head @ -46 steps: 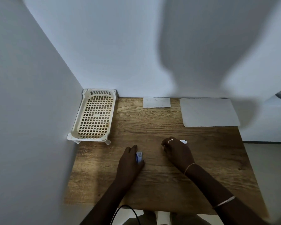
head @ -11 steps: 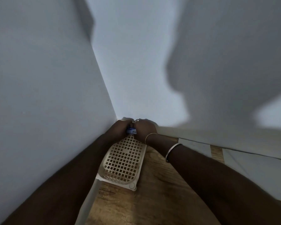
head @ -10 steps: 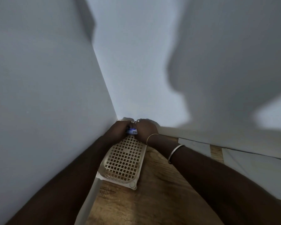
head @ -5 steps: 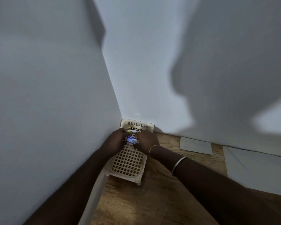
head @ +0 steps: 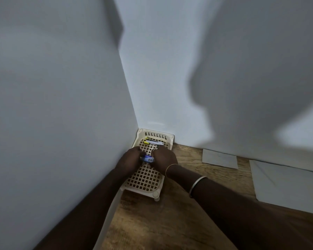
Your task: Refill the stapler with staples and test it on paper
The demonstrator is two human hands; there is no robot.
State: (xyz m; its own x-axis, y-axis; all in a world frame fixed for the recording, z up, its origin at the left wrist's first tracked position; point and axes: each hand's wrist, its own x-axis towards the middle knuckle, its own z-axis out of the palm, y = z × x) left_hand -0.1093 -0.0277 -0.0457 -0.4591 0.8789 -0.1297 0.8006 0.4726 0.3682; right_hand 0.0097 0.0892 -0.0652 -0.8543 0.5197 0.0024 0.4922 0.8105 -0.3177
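A small blue stapler (head: 148, 159) sits between my two hands over the middle of the cream lattice tray (head: 144, 179). My left hand (head: 130, 160) grips its left end and my right hand (head: 163, 159) grips its right end, so most of it is hidden. A yellow and white staple box (head: 154, 141) lies in the far end of the tray, clear of both hands. A small paper slip (head: 220, 158) and a larger white sheet (head: 285, 183) lie on the wooden table (head: 170, 219) to the right.
The tray stands in the corner where the left wall (head: 61, 123) meets the back wall (head: 170, 78). My right forearm, with two bangles, crosses the table towards the tray.
Both hands carried the stapler from the table's front to the tray in the corner. In the last second they drew back from the tray's far end, uncovering the staple box there.
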